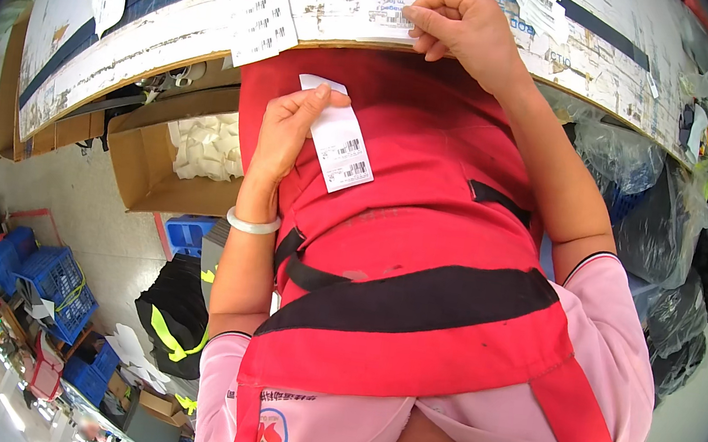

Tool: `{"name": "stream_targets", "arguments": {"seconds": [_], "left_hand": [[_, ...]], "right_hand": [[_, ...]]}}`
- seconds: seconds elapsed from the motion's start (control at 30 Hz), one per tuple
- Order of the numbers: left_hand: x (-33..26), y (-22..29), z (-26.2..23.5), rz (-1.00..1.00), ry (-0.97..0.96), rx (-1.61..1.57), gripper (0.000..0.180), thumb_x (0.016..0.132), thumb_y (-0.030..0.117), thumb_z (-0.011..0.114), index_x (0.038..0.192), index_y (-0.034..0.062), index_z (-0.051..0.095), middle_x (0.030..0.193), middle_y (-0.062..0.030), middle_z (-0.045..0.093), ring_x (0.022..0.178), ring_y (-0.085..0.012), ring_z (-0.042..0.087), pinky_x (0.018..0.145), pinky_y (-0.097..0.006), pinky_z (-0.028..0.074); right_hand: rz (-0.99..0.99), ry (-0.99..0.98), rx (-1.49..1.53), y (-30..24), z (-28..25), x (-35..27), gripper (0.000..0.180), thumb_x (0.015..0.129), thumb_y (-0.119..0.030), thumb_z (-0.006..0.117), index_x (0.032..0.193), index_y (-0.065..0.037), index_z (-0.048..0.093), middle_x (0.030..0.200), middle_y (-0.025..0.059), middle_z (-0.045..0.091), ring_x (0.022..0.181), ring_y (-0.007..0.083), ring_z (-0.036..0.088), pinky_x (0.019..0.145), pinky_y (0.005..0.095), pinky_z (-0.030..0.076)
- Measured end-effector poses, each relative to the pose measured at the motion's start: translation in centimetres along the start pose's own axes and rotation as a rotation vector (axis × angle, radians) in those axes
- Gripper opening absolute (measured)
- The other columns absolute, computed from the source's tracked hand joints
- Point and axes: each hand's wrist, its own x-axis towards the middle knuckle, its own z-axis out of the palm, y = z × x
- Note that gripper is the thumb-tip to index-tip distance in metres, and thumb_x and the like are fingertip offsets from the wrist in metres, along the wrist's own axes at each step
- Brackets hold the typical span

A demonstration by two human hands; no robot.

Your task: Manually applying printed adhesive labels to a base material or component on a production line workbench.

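Over my red apron [407, 219], my left hand [288, 125] pinches a short strip of white barcode labels [341, 149] near its upper end. The strip's lower end hangs free, printed side up. My right hand [469, 36] is at the near edge of the worn white and blue table [334, 20]. Its thumb and forefinger are pinched together at the edge of a small white barcode label [388, 18] lying on the tabletop. The other fingers curl underneath. Left of that, a larger sheet of barcode labels [258, 6] hangs partly over the table's edge.
Below the table at left, an open cardboard box [135, 168] holds off-white pieces. Blue crates [59, 282] and a dark garment pile with a yellow-green stripe [170, 318] stand farther left. Clear plastic bags [658, 227] with dark contents crowd the right side. More papers [539, 5] lie on the table.
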Motion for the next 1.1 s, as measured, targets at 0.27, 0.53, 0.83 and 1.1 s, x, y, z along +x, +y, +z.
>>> {"name": "stream_targets", "arguments": {"seconds": [0.27, 0.53, 0.83, 1.1], "left_hand": [[0.0, 0.0, -0.2, 0.003, 0.005, 0.002, 0.034, 0.095, 0.030, 0.055, 0.095, -0.0008, 0.070, 0.081, -0.0040, 0.067, 0.070, -0.0079, 0.059, 0.064, -0.020, 0.046], [0.0, -0.1, -0.2, 0.002, 0.004, 0.000, 0.033, 0.095, 0.029, 0.055, 0.095, -0.0008, 0.070, 0.082, -0.0040, 0.067, 0.071, -0.0080, 0.059, 0.066, -0.020, 0.046], [0.0, -0.1, -0.3, 0.002, 0.003, 0.008, 0.033, 0.095, 0.029, 0.056, 0.096, -0.0005, 0.070, 0.084, -0.0036, 0.067, 0.072, -0.0077, 0.059, 0.066, -0.020, 0.046], [0.0, 0.1, -0.2, -0.008, 0.006, 0.016, 0.033, 0.094, 0.029, 0.056, 0.095, 0.0000, 0.070, 0.082, -0.0031, 0.067, 0.072, -0.0073, 0.059, 0.066, -0.019, 0.046]], "right_hand": [[0.065, -0.032, 0.005, 0.4, 0.4, 0.7, 0.022, 0.088, -0.023, 0.065, 0.091, -0.002, 0.064, 0.073, 0.0025, 0.064, 0.062, 0.0062, 0.060, 0.055, 0.0197, 0.052], [0.071, -0.024, -0.035, 0.8, 0.3, 1.1, 0.021, 0.088, -0.023, 0.065, 0.090, -0.002, 0.064, 0.073, 0.0025, 0.064, 0.062, 0.0063, 0.059, 0.056, 0.0197, 0.052], [0.093, -0.023, -0.034, 0.7, 0.5, 1.2, 0.021, 0.087, -0.023, 0.065, 0.089, -0.002, 0.064, 0.073, 0.0024, 0.063, 0.062, 0.0064, 0.059, 0.056, 0.0196, 0.052], [0.049, -0.013, -0.131, 0.0, 1.0, 0.9, 0.020, 0.089, -0.021, 0.063, 0.087, -0.001, 0.063, 0.071, 0.0023, 0.062, 0.061, 0.0063, 0.059, 0.055, 0.0194, 0.051]]}}
